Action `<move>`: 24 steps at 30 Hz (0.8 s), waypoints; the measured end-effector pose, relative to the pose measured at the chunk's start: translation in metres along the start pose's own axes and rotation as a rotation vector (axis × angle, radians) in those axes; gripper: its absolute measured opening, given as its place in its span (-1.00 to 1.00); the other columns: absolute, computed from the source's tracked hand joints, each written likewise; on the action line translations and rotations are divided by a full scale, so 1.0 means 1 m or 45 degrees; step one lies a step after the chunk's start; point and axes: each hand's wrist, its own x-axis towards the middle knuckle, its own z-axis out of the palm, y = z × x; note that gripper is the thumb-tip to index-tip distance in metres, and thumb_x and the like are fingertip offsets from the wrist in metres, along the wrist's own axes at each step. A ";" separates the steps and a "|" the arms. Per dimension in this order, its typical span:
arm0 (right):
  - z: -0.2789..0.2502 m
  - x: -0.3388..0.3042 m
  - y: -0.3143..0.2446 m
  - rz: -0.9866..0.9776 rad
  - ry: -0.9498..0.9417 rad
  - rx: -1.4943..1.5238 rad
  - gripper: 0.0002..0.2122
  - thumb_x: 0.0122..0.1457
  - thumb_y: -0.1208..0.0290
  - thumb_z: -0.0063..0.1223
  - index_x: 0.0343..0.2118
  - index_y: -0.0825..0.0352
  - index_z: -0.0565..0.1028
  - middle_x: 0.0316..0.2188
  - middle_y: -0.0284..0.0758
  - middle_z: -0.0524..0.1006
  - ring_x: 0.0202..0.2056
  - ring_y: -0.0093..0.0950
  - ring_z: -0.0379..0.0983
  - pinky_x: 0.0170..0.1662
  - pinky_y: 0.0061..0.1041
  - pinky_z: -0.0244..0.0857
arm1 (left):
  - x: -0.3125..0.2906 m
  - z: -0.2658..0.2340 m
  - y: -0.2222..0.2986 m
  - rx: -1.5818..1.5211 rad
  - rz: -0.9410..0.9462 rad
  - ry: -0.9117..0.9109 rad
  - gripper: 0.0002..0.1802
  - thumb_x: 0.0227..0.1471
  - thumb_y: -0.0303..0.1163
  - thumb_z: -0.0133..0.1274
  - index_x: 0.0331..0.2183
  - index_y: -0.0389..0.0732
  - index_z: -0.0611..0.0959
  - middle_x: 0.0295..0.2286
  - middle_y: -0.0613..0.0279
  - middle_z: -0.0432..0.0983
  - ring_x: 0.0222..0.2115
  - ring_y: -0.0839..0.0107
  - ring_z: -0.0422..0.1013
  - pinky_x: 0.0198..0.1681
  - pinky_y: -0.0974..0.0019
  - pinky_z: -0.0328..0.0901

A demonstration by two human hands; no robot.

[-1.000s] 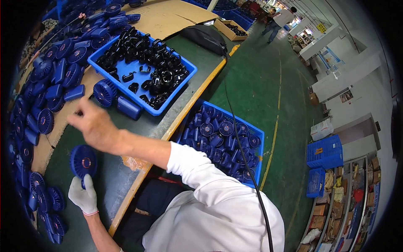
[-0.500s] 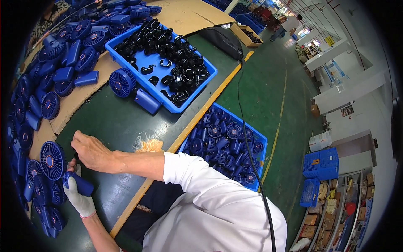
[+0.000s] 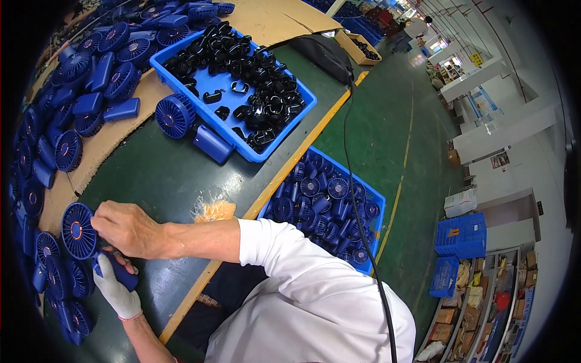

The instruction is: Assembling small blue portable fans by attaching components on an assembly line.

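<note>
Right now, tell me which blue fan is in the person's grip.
The fan whose handle the left hand holds, its round face beside the right hand; the other blue fans lie unheld.

The left forearm is slanting in from the lower edge to the left hand, which is wearing a white glove with a reddish cuff edge and is gripping firmly, its thumb pointing away from the body. The bare right forearm, showing below a white sleeve, is stretching leftward across the body's front, while the ungloved right hand is hovering just beyond the left one, back upward, knuckles bending and fingers curling inward.
</note>
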 end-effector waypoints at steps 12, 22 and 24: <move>0.000 0.000 -0.018 -0.523 0.016 -0.295 -0.86 -0.27 0.38 0.12 -0.65 0.28 0.40 -0.50 -0.38 0.30 -0.48 -0.45 0.23 -0.42 -0.41 0.10 | 0.004 -0.033 -0.029 -0.292 -0.224 0.152 -0.41 0.25 0.15 -0.38 0.07 -0.04 0.38 -0.05 0.36 0.28 -0.01 0.46 0.20 0.12 0.33 0.09; 0.023 -0.014 -0.020 -0.391 -0.034 -0.121 -0.86 -0.20 0.39 0.12 -0.60 0.33 0.44 -0.43 -0.32 0.34 -0.40 -0.40 0.25 -0.38 -0.40 0.15 | 0.003 -0.023 -0.007 -0.341 -0.302 0.243 -0.36 0.23 0.16 -0.31 0.10 -0.11 0.35 0.02 0.27 0.27 0.07 0.38 0.19 0.14 0.27 0.11; 0.023 -0.015 -0.017 -0.335 -0.009 0.019 -0.86 -0.21 0.43 0.12 -0.61 0.35 0.42 -0.43 -0.30 0.34 -0.41 -0.37 0.27 -0.39 -0.39 0.18 | 0.007 -0.033 -0.016 -0.308 -0.275 0.207 -0.39 0.23 0.12 -0.29 0.09 -0.13 0.37 0.01 0.27 0.28 0.06 0.38 0.20 0.12 0.28 0.13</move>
